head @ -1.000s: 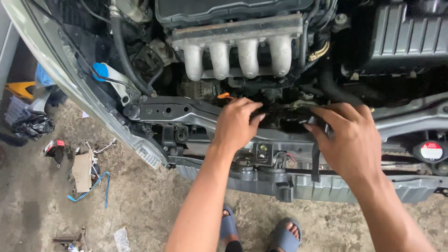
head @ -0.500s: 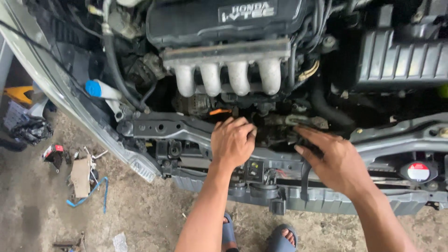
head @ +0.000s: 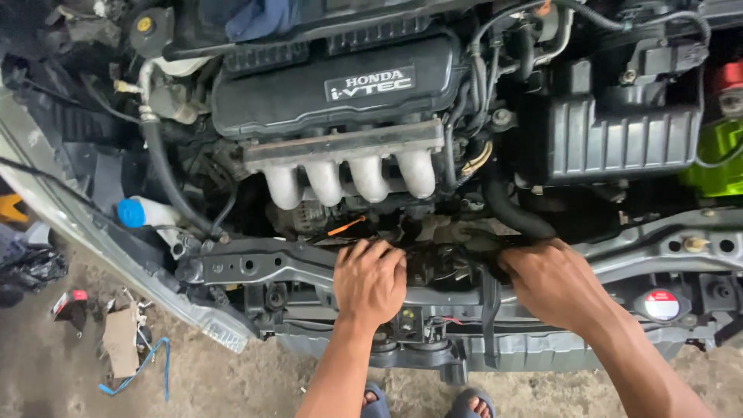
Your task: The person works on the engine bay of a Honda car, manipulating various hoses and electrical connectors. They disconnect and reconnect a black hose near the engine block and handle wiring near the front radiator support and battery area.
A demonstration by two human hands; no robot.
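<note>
Worn on head, looking steeply down, close over engine bay (head: 333, 93); floor (head: 54, 371) at seven o'clock.

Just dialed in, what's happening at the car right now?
A person leans over an open engine bay. Both hands reach down behind the front crossmember, just below the silver intake manifold: the left hand is curled into the gap, the right hand is beside a black hose. What the fingers grip is hidden.

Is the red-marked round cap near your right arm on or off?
On. The round cap sits flat on its neck on the front frame, beside the right hand; nothing shows it lifted. How tight it is, cannot tell.
</note>
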